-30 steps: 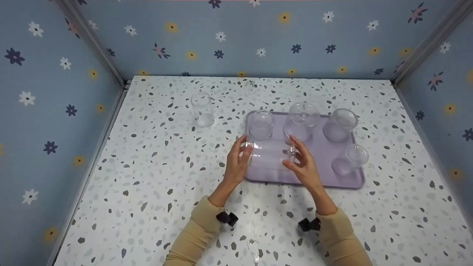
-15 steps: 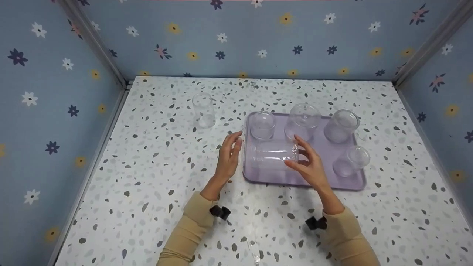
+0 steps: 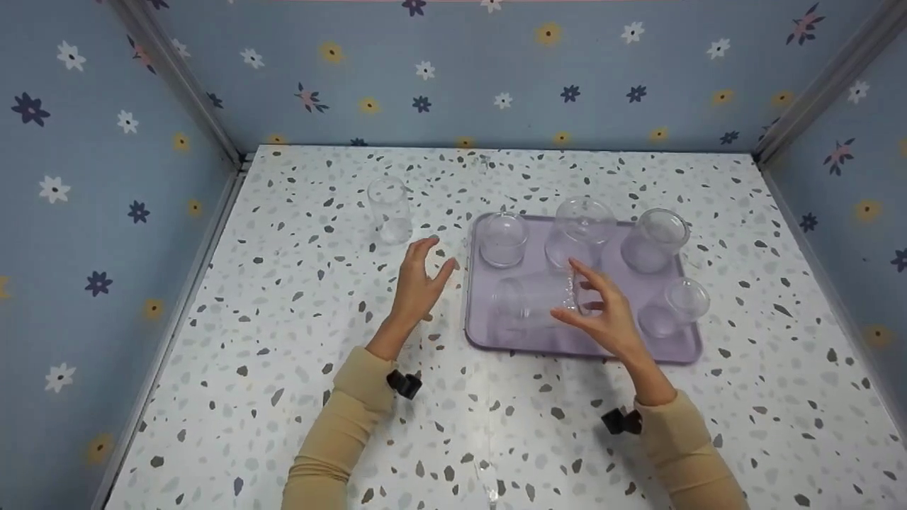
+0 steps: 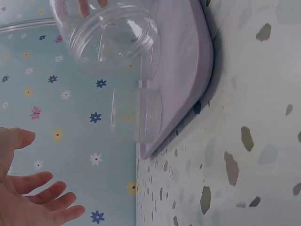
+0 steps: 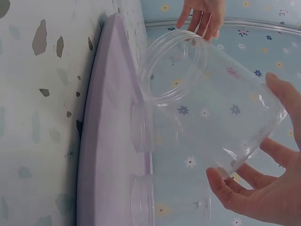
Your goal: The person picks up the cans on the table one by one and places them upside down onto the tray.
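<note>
My right hand (image 3: 606,319) grips a large clear jar (image 3: 531,301) by its bottom end. The jar lies on its side in the air above the lilac tray (image 3: 482,329), its threaded mouth (image 5: 174,70) pointing left. Fingers and thumb spread round the jar's base in the right wrist view. My left hand (image 3: 417,287) holds nothing. Its fingers are spread left of the tray, just in front of a tall clear cylinder (image 3: 391,212) standing on the table. In the left wrist view, the left hand (image 4: 33,193) is apart from the jar (image 4: 113,40).
Several clear containers stand on the tray: a small one (image 3: 504,241) at back left, a wide one (image 3: 579,234) at back middle, another (image 3: 653,241) at back right and one (image 3: 673,308) at front right. Flowered panels (image 3: 496,71) enclose the speckled table (image 3: 297,297).
My left hand has let go of the jar's mouth end and moved left toward the tall cylinder. My right hand still holds the jar, which has shifted slightly right and tilted.
</note>
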Available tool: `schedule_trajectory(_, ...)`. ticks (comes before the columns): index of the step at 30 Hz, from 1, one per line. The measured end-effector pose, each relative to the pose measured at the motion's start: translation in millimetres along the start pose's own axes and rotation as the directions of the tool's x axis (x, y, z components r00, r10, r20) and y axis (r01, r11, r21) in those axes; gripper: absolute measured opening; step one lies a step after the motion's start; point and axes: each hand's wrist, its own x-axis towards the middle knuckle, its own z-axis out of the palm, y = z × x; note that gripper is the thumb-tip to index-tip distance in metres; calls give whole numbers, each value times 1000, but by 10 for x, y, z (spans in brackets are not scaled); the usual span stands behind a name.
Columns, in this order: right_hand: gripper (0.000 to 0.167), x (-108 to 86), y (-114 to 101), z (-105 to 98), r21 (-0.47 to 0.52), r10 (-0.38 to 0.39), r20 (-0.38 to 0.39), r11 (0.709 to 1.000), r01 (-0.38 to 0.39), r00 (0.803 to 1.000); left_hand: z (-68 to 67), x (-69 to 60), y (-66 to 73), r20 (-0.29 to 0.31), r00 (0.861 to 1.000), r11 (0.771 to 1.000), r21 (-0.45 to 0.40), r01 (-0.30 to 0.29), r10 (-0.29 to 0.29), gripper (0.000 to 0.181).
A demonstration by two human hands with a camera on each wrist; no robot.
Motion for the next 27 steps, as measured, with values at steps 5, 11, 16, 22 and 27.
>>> schedule_trajectory(5, 72, 22, 51, -46, -72, -56, 1, 996, 56, 998, -88, 139, -49, -1, 1000, 997, 76, 9, -9, 40)
schedule_trajectory(11, 76, 99, 315, -114, -162, -102, 22, 981, 105, 995, -213, 300, -92, -13, 999, 988, 151, 38, -37, 50)
schedule_trajectory(16, 76, 137, 346, -174, -240, -153, 52, 957, 161, 987, -287, 401, -121, -4, 998, 980, 191, 60, -60, 55)
schedule_trajectory(22, 76, 173, 308, -216, -329, -162, 103, 926, 188, 981, -319, 493, -158, -8, 999, 971, 235, 52, -51, 57)
schedule_trajectory(27, 76, 186, 271, -242, -394, -115, 160, 903, 171, 980, -337, 573, -188, -10, 1000, 954, 299, 29, -27, 57)
